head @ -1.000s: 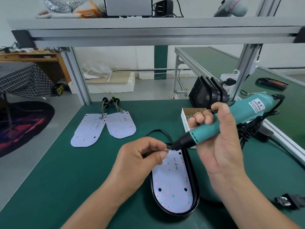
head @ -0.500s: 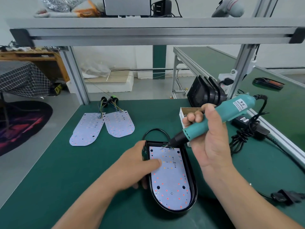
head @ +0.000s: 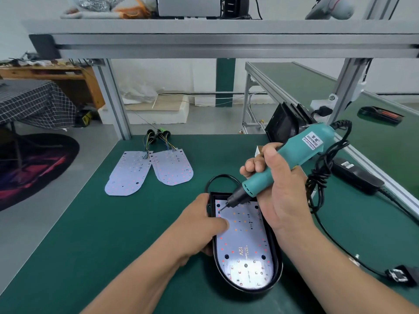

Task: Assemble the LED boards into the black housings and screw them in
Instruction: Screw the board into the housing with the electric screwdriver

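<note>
Left hand [head: 199, 225] clamps the black housing [head: 277, 264] from its left side: the thumb lies flat on the LED board [head: 244, 241] and the other fingers curl against the outer wall, tips mostly hidden. The board sits inside the housing, which lies flat on the green counter [head: 90, 234] between the two hands. Right hand [head: 278, 191] fingers are wrapped tight round the teal electric screwdriver [head: 283, 159]. The tool is tilted, bit tip down on the board's far left corner, just beyond the left thumb. Whether a screw sits under the bit is too small to tell. A black cable loop [head: 223, 176] arcs just past the left fingertips. Well beyond the left fingers, two spare LED boards [head: 129, 173] lie side by side with edges touching and wire bundles at their far ends. Behind the right fingers is a small cardboard box [head: 258, 151], mostly hidden, and past it a leaning stack of housings [head: 285, 121]. To the right of the right fingers are the tool's bunched cord [head: 319, 177] and a black power adapter [head: 356, 175]
</note>
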Tool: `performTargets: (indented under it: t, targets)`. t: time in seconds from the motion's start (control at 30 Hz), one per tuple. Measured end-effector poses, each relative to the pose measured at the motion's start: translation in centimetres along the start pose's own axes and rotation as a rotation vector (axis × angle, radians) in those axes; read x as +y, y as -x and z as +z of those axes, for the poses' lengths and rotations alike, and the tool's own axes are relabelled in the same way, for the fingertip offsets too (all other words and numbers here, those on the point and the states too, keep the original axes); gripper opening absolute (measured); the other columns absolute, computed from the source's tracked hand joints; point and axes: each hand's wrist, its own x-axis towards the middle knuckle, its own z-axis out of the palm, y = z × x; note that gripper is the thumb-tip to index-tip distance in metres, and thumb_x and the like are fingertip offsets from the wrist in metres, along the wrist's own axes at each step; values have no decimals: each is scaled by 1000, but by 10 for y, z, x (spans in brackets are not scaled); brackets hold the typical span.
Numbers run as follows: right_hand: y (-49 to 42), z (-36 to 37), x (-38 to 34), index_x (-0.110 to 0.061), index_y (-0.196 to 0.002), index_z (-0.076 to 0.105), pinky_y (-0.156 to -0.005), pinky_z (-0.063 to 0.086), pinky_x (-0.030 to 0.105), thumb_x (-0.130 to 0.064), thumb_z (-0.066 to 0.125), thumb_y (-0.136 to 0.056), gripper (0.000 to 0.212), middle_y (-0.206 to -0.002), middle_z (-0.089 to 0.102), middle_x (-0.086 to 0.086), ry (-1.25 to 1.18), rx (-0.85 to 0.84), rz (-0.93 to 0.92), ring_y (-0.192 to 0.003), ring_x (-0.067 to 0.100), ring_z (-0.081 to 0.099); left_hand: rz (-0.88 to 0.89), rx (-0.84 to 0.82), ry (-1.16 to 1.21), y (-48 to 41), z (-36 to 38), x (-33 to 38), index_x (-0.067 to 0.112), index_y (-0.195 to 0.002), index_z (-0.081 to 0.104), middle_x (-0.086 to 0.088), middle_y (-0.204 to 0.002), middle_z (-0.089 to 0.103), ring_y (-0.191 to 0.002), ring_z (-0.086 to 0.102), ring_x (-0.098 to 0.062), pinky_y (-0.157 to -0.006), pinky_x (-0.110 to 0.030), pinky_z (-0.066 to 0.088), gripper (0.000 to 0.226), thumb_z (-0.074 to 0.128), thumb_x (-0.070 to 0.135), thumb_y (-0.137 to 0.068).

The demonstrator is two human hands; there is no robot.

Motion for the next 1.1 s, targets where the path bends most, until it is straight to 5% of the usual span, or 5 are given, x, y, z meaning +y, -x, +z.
performTargets:
  t: [0.33,0.6,0.87,0.97,1.1]
  targets:
    - [1,4,-4,-16,-92,55,-78,55,39,-18,62,-101,12,-72,45,4,86,-89,-29,-72,24,55,13,7,2,2,3,3,31,-115,58,-15,-105,76,-83,75,-32,-61,-42,60,41,64,18,-77]
    - [3,21,-1,-18,-96,62,-74,48,43,-51,87,-81,44,-79,47,6,139,-306,-22,-69,28,52,4,26,20,1,5,3,28,-116,59,-15,-111,74,-101,74,-40,-69,-55,64,37,63,12,-83]
    - [1,19,-2,-19,-86,55,-71,49,41,-41,85,-86,38,-67,46,2,146,-380,52,-63,25,47,0,9,22,-1,4,2,25,-117,60,-18,-111,73,-94,76,-35,-66,-48,65,38,64,13,-82]
    - [-2,13,-3,-18,-95,62,-79,53,44,-23,75,-91,15,-68,50,2,154,-376,65,-66,24,53,-2,8,21,0,3,3,25,-118,60,-17,-110,73,-94,76,-36,-66,-46,65,38,64,12,-83]
    - [-4,3,-6,-14,-120,65,-88,51,49,-41,83,-89,46,-76,56,9,125,-308,63,-77,30,60,5,0,19,2,3,6,28,-118,60,-11,-108,75,-97,76,-35,-63,-43,64,39,63,13,-82]
